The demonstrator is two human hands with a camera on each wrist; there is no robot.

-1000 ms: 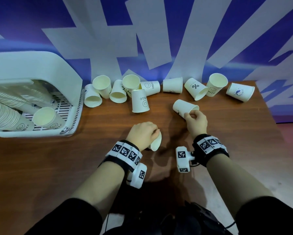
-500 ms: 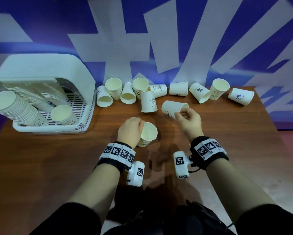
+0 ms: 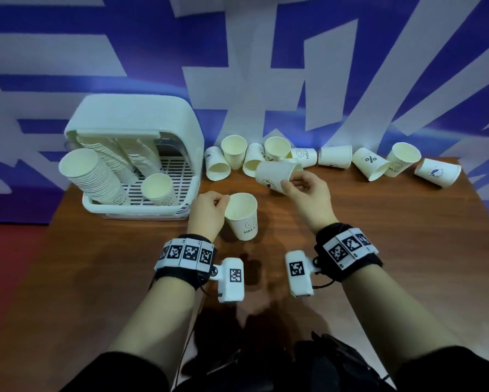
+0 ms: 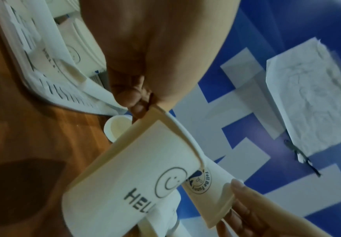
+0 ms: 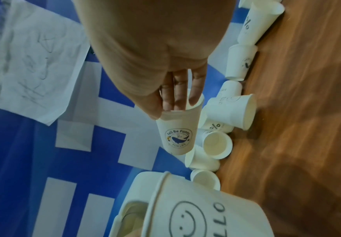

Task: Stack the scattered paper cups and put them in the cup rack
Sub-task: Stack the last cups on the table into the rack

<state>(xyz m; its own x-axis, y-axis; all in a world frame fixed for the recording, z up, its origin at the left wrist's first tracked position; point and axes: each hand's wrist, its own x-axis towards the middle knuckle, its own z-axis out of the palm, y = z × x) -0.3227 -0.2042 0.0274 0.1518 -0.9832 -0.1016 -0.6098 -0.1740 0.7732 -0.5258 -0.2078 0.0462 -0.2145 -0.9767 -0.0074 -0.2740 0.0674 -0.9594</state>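
My left hand (image 3: 209, 210) pinches the rim of a white HELLO smiley cup (image 3: 242, 216), upright above the table, mouth up; the same cup (image 4: 133, 179) fills the left wrist view. My right hand (image 3: 302, 190) holds a whale-logo cup (image 3: 276, 174) by its rim, fingers inside the mouth, the cup lying sideways with its base pointing left. That cup (image 5: 177, 129) hangs just above and to the right of the HELLO cup (image 5: 196, 211). The white cup rack (image 3: 141, 159) stands at the left with long cup stacks (image 3: 96, 176) leaning in it.
Several loose cups (image 3: 333, 157) lie and stand in a row along the table's far edge against the blue and white wall. One single cup (image 3: 158, 189) sits in the rack's front. The brown table (image 3: 379, 250) stretches right and toward me.
The left hand has turned its cup from sideways to upright and lifted it. The right hand has picked its cup off the table and carried it left toward the other cup.
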